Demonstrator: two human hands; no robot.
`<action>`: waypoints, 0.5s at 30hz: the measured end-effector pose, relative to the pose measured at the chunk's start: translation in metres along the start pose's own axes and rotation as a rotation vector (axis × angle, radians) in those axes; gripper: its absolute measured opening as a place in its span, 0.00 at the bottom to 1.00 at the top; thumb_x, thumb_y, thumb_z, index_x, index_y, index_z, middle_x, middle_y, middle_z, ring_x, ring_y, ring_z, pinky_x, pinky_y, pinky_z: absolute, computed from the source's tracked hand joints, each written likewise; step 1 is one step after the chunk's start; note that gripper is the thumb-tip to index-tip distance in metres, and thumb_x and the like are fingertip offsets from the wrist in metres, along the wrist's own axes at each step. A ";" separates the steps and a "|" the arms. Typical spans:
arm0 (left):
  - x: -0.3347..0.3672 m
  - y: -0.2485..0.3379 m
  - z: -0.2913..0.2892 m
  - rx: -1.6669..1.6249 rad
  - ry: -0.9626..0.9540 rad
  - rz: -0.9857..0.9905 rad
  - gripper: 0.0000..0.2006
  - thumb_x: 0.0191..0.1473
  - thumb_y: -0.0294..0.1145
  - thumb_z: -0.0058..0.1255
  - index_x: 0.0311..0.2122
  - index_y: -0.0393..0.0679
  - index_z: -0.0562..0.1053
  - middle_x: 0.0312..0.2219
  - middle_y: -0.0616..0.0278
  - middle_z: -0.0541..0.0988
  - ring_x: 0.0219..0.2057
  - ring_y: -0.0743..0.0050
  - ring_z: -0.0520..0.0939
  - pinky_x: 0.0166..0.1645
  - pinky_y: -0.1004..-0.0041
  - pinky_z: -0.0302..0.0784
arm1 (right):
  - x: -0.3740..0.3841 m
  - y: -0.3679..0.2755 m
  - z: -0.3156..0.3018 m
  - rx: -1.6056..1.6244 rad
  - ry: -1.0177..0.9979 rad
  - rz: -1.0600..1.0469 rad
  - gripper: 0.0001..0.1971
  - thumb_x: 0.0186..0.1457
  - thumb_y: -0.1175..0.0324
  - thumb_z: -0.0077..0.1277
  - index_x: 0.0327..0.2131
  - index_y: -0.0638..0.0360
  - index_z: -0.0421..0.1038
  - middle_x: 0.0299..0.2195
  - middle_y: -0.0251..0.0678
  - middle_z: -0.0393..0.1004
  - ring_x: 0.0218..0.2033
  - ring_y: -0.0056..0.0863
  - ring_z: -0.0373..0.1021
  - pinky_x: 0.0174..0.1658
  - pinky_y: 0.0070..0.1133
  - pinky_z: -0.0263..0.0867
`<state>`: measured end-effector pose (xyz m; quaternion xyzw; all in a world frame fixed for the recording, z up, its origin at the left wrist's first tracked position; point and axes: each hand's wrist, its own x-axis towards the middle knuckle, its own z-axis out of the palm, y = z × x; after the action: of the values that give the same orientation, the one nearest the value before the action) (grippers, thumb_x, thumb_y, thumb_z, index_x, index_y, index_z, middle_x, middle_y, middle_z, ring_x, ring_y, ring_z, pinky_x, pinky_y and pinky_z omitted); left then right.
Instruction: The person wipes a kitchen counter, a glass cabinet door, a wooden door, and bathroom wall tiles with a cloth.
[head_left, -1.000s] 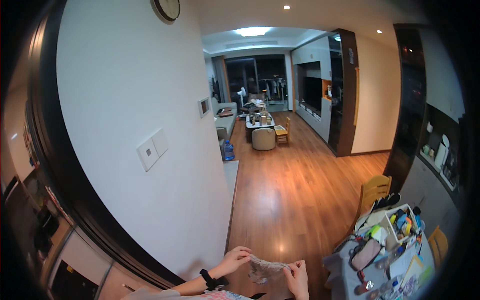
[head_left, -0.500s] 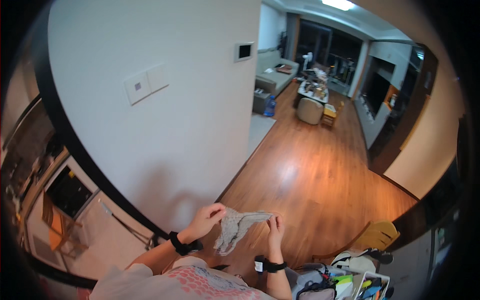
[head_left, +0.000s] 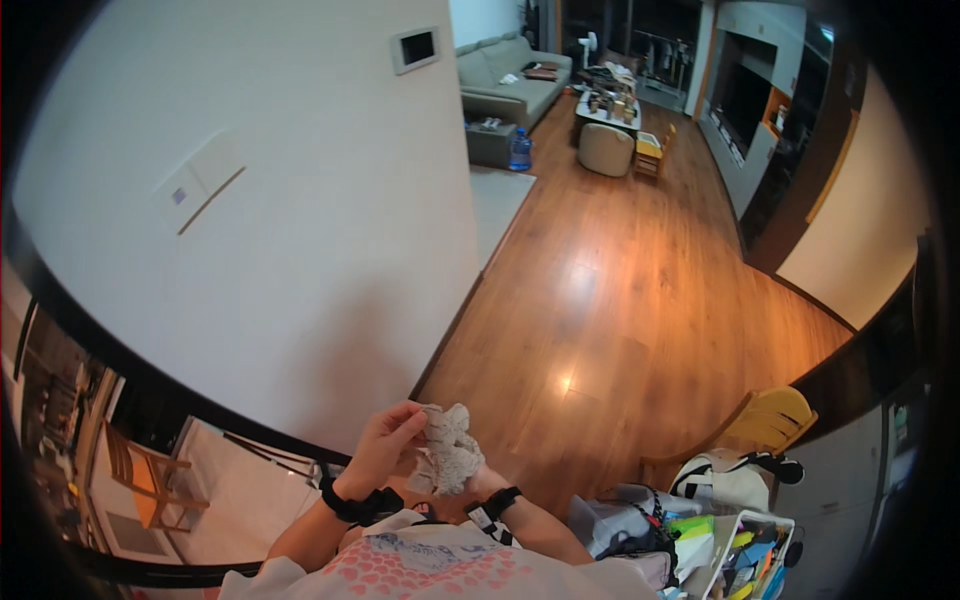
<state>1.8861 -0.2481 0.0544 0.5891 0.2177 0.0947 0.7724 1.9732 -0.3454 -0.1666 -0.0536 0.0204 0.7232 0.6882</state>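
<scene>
A small grey-beige cloth with a bumpy, textured weave is bunched up in front of my body. My left hand pinches its upper left edge between thumb and fingers. Against the cloth's lower right side lies my right hand, its fingers mostly hidden behind the folds that it holds. Both wrists wear black bands.
A white wall rises close on my left. At lower right stand a wooden chair and a white basket full of mixed items. Farther off are a sofa, a low table and a blue bottle.
The cloth was stretched between my two hands and is now gathered into a bunch. My right hand has come left and lower, close to my left hand. The view has tilted down.
</scene>
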 end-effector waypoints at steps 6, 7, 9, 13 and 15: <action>0.062 -0.005 -0.023 0.006 0.217 -0.031 0.08 0.59 0.35 0.45 0.37 0.43 0.71 0.30 0.68 0.75 0.32 0.79 0.76 0.42 0.74 0.74 | -0.015 -0.062 0.017 0.107 -0.021 -0.186 0.30 0.60 0.47 0.38 0.54 0.63 0.63 0.51 0.44 0.68 0.52 0.38 0.65 0.57 0.32 0.57; 0.077 -0.012 -0.035 0.012 0.178 -0.031 0.08 0.59 0.35 0.45 0.37 0.43 0.71 0.30 0.68 0.75 0.32 0.79 0.76 0.42 0.74 0.74 | -0.015 -0.075 0.017 0.114 -0.018 -0.225 0.30 0.60 0.46 0.38 0.54 0.63 0.63 0.52 0.44 0.67 0.52 0.38 0.65 0.57 0.32 0.57; 0.110 -0.033 -0.063 0.217 0.179 -0.102 0.12 0.58 0.36 0.47 0.41 0.39 0.72 0.30 0.65 0.77 0.33 0.79 0.77 0.38 0.79 0.73 | -0.008 -0.103 0.014 0.118 -0.014 -0.307 0.31 0.60 0.46 0.38 0.54 0.63 0.62 0.52 0.44 0.67 0.52 0.38 0.65 0.58 0.32 0.57; 0.188 -0.067 -0.091 0.405 0.067 -0.272 0.17 0.54 0.40 0.51 0.41 0.37 0.71 0.30 0.60 0.77 0.33 0.75 0.77 0.38 0.75 0.73 | 0.004 -0.159 -0.029 0.146 0.031 -0.415 0.29 0.60 0.47 0.40 0.53 0.63 0.63 0.52 0.41 0.68 0.51 0.38 0.66 0.58 0.31 0.58; 0.236 -0.081 -0.109 0.652 0.155 -0.078 0.21 0.52 0.43 0.54 0.41 0.34 0.71 0.31 0.56 0.76 0.33 0.70 0.76 0.39 0.71 0.72 | 0.006 -0.182 -0.030 -0.018 0.162 -0.591 0.26 0.60 0.51 0.41 0.53 0.61 0.63 0.52 0.40 0.68 0.51 0.38 0.66 0.57 0.32 0.59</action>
<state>2.0380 -0.0819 -0.0991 0.7873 0.3170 0.0352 0.5276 2.1563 -0.3332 -0.1886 -0.1210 0.0524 0.4852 0.8644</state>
